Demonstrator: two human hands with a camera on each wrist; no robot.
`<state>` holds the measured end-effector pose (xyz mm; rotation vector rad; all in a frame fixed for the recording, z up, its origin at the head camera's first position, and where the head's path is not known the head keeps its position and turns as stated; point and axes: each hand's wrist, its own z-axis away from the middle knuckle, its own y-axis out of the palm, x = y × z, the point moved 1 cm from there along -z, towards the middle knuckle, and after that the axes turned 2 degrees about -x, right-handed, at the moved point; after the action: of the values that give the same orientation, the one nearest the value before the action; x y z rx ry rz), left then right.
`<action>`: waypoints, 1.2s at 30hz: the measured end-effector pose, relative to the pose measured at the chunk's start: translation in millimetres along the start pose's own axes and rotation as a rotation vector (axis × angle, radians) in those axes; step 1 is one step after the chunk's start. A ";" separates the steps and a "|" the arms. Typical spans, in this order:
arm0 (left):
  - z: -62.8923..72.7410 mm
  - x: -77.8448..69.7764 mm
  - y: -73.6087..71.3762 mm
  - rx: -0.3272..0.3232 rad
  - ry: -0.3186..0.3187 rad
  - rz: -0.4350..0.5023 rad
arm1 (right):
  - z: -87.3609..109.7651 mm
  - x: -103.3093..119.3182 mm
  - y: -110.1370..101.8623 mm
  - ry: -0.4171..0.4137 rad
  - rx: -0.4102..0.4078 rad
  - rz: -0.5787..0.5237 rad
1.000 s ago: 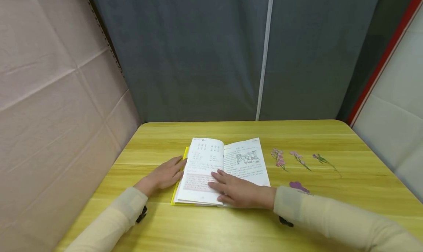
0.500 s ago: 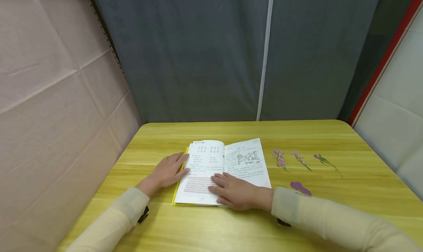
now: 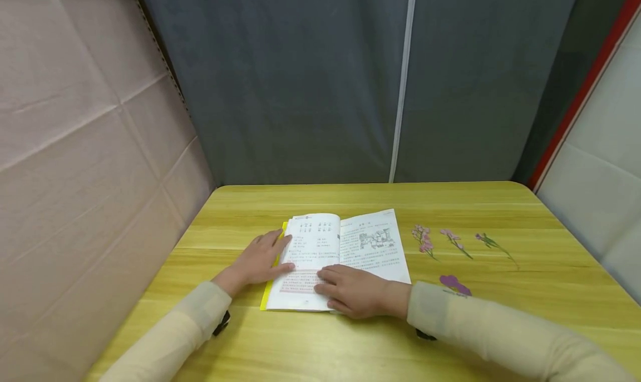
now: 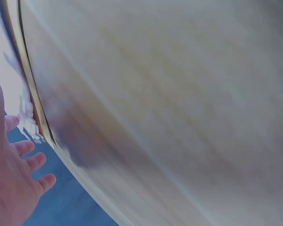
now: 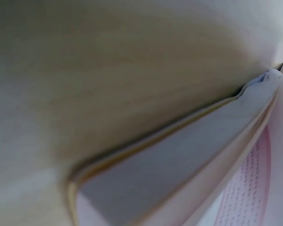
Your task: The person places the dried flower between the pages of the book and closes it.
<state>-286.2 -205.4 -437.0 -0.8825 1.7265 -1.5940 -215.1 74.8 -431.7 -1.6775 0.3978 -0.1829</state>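
Observation:
An open book (image 3: 373,259) lies on the table, with printed text, a line drawing on its right page and a yellow cover edge showing at the left. My left hand (image 3: 256,260) rests along the book's left side, its fingertips and thumb on the margin of the left page. Across the lower middle, near the fold, my right hand (image 3: 356,290) lies flat with its fingers on the left page. In the left wrist view the left hand (image 4: 12,174) has its fingers spread. The right wrist view shows the lower edge of the book (image 5: 179,165); the right hand is nearly out of sight there.
To the right of the book lie three pink and purple flower sprigs, among them a pink one (image 3: 423,240) and a long-stemmed one (image 3: 496,247). A purple flat petal-shaped piece (image 3: 454,284) lies closer in, by the right sleeve. The wooden table (image 3: 320,343) ends at a dark curtain.
My left hand has slid right, further onto the left page. The left page now lies lower and flatter. My right hand has shifted slightly toward me, staying on the page.

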 end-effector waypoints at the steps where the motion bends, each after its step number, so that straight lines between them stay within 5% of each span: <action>1: -0.3 -0.3 0.4 0.010 -0.002 0.002 | -0.2 0.1 -0.6 -0.001 0.000 -0.003; 24: 0.2 -1.0 2.6 0.149 -0.041 0.023 | -2.7 -4.8 -13.9 -0.005 0.002 -0.051; 36: 0.3 -2.1 1.7 0.152 -0.038 0.037 | 38.5 -25.9 -52.1 0.138 -0.159 -0.179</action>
<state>-284.8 -203.8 -438.6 -0.7972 1.5643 -1.6489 -217.8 125.1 -383.4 -1.8642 0.3720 -0.4100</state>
